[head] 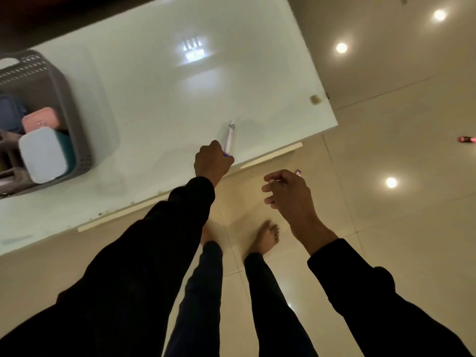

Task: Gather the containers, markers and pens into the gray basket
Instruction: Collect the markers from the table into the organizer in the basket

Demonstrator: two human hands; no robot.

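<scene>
My left hand grips the lower end of a white marker with a purple band, over the near edge of the white table. My right hand hovers above the floor off the table's edge and pinches a small white-and-pink pen or marker, mostly hidden by the fingers. The gray basket stands at the table's left end. It holds a light-blue-lidded teal container, a pink case and a dark blue item.
A pink marker-like object lies on the tiled floor at the far right. My bare feet stand on the glossy tiles next to the table. A small tan piece sits at the table's right corner.
</scene>
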